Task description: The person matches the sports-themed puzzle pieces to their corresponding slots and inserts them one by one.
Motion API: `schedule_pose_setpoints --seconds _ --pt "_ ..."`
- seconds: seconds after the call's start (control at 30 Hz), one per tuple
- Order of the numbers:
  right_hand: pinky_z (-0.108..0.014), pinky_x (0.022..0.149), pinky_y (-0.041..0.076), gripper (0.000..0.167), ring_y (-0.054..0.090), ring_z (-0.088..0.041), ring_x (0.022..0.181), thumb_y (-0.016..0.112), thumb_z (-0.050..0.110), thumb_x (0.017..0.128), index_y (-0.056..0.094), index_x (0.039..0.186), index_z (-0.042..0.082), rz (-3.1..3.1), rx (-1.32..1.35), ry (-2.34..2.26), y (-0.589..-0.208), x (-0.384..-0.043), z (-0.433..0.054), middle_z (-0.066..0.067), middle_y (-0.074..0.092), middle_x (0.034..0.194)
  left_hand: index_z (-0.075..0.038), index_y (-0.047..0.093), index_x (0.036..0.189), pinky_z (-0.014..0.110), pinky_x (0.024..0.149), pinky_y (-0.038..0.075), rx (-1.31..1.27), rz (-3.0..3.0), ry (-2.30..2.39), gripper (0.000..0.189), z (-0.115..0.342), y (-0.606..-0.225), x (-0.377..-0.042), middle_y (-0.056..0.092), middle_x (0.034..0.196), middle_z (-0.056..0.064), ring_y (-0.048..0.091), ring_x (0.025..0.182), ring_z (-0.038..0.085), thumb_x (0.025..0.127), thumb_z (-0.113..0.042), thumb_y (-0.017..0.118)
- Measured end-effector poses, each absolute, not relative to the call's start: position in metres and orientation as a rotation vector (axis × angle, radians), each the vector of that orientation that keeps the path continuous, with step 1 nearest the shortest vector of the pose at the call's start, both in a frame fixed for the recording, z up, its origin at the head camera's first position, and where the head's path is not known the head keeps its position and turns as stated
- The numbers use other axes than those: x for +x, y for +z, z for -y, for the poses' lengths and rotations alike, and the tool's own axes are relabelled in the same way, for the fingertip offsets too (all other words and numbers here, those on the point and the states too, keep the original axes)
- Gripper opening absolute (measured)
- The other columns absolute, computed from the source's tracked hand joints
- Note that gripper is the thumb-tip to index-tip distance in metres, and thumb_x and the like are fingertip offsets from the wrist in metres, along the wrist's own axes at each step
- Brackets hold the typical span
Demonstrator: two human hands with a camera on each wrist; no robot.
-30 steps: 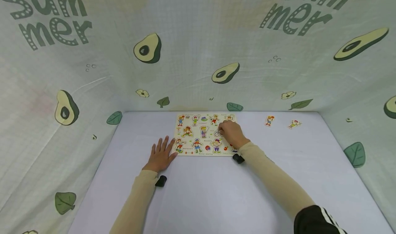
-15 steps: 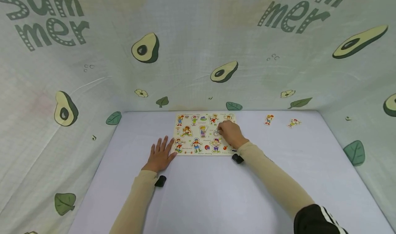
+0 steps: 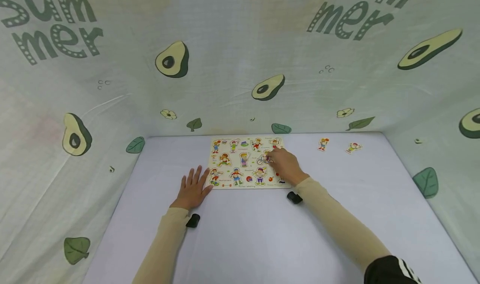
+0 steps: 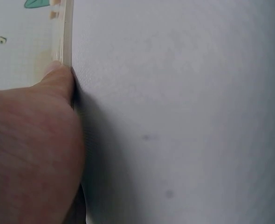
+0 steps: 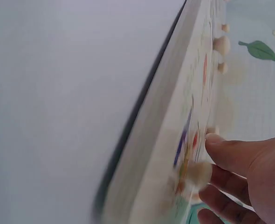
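A pale wooden knob puzzle board [image 3: 228, 187] lies on the table, filled with several sport-figure pieces. My right hand [image 3: 286, 166] is over its right half, fingertips at a cyclist piece [image 3: 263, 159] in the board. In the right wrist view the thumb [image 5: 230, 151] is beside a small wooden knob, apart from the loosely bent fingers, and a nearer round knob [image 5: 199, 174] stands in front of them. My left hand [image 3: 191, 189] lies with spread fingers at the board's left edge. Its thumb [image 4: 58, 81] touches that edge in the left wrist view.
Two loose figure pieces lie at the back right of the white table [image 3: 240, 234]: a figure with a ball [image 3: 323, 144] and another with spread limbs [image 3: 353, 147]. An avocado-print cloth [image 3: 221, 46] hangs behind and at both sides.
My right hand has drawn back slightly to the right, so more of the cyclist piece shows in the board. The left hand has kept its place. The head view has shifted a little.
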State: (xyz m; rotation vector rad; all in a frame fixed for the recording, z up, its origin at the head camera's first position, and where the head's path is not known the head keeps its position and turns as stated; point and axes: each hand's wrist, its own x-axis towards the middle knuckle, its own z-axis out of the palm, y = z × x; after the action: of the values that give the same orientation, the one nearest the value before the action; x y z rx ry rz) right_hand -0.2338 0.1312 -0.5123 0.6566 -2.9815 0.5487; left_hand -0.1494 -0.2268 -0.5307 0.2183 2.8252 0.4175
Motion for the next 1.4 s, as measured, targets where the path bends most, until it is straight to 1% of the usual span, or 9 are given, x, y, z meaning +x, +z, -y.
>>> schedule_pose_setpoints --seconds 0.1,0.23,0.47,0.57,0.73,0.8,1.0,1.23,1.4 --pt "-0.051 0.100 0.057 0.034 0.067 -0.037 0.120 0.077 0.011 0.097 0.072 0.129 0.000 2.995 0.601 0.600 -0.510 -0.231 -0.147 -0.017 0.072 0.129 -0.008 0.021 0.169 0.068 0.127 -0.001 0.218 -2.827 0.423 0.069 0.227 -0.530 -0.149 0.004 0.176 0.024 -0.001 0.161 0.050 0.113 -0.038 0.048" --pt "-0.053 0.099 0.056 0.033 0.066 -0.040 0.120 0.077 0.007 0.097 0.071 0.128 -0.003 2.942 0.504 0.664 -0.509 -0.230 -0.174 -0.020 0.071 0.129 -0.008 0.020 0.169 0.069 0.127 -0.001 0.207 -2.821 0.412 0.069 0.226 -0.527 -0.149 0.003 0.176 0.024 -0.002 0.161 0.050 0.113 -0.037 0.048" --pt "-0.058 0.092 0.057 0.030 0.067 -0.045 0.115 0.077 0.003 0.095 0.071 0.124 -0.005 2.846 0.368 0.617 -0.507 -0.236 -0.222 -0.025 0.070 0.125 -0.008 0.020 0.169 0.068 0.127 -0.001 0.206 -2.814 0.423 0.070 0.226 -0.527 -0.149 0.003 0.176 0.024 -0.002 0.161 0.050 0.112 -0.037 0.048" --pt "-0.060 0.090 0.056 0.031 0.066 -0.047 0.116 0.076 0.001 0.096 0.070 0.125 -0.006 2.829 0.322 0.618 -0.508 -0.240 -0.241 -0.028 0.068 0.126 -0.007 0.020 0.169 0.068 0.127 -0.001 0.208 -2.814 0.427 0.070 0.226 -0.527 -0.149 0.003 0.176 0.024 -0.002 0.161 0.050 0.113 -0.037 0.047" --pt "-0.061 0.082 0.056 0.033 0.065 -0.049 0.110 0.073 0.000 0.097 0.068 0.128 -0.007 2.831 0.234 0.609 -0.508 -0.247 -0.267 -0.030 0.065 0.128 -0.008 0.020 0.169 0.068 0.128 0.000 0.205 -2.819 0.414 0.070 0.226 -0.527 -0.148 0.003 0.176 0.023 -0.002 0.161 0.049 0.113 -0.038 0.048" --pt "-0.063 0.081 0.055 0.033 0.064 -0.051 0.111 0.072 0.001 0.097 0.067 0.129 -0.008 2.846 0.204 0.603 -0.509 -0.250 -0.275 -0.032 0.064 0.129 -0.009 0.019 0.170 0.067 0.128 -0.001 0.198 -2.814 0.405 0.070 0.225 -0.526 -0.148 0.002 0.177 0.022 -0.003 0.162 0.048 0.113 -0.038 0.048" --pt "-0.067 0.085 0.053 0.036 0.060 -0.055 0.118 0.069 0.002 0.099 0.064 0.132 -0.010 2.914 0.159 0.579 -0.512 -0.258 -0.289 -0.035 0.059 0.133 -0.008 0.021 0.169 0.067 0.128 -0.002 0.205 -2.819 0.444 0.070 0.224 -0.527 -0.149 0.003 0.177 0.023 -0.003 0.162 0.049 0.112 -0.038 0.048" --pt "-0.068 0.084 0.054 0.033 0.061 -0.055 0.116 0.069 0.002 0.100 0.066 0.130 -0.011 2.982 0.157 0.574 -0.513 -0.263 -0.292 -0.034 0.061 0.129 -0.009 0.020 0.170 0.067 0.128 -0.001 0.200 -2.819 0.420 0.071 0.224 -0.528 -0.149 0.003 0.177 0.022 -0.003 0.162 0.048 0.112 -0.039 0.049" --pt "-0.067 0.080 0.055 0.029 0.063 -0.054 0.111 0.070 0.000 0.098 0.069 0.125 -0.009 2.981 0.172 0.560 -0.514 -0.266 -0.293 -0.033 0.064 0.123 -0.009 0.020 0.170 0.067 0.128 0.000 0.200 -2.823 0.404 0.070 0.225 -0.528 -0.149 0.004 0.177 0.022 -0.002 0.162 0.048 0.113 -0.038 0.048"
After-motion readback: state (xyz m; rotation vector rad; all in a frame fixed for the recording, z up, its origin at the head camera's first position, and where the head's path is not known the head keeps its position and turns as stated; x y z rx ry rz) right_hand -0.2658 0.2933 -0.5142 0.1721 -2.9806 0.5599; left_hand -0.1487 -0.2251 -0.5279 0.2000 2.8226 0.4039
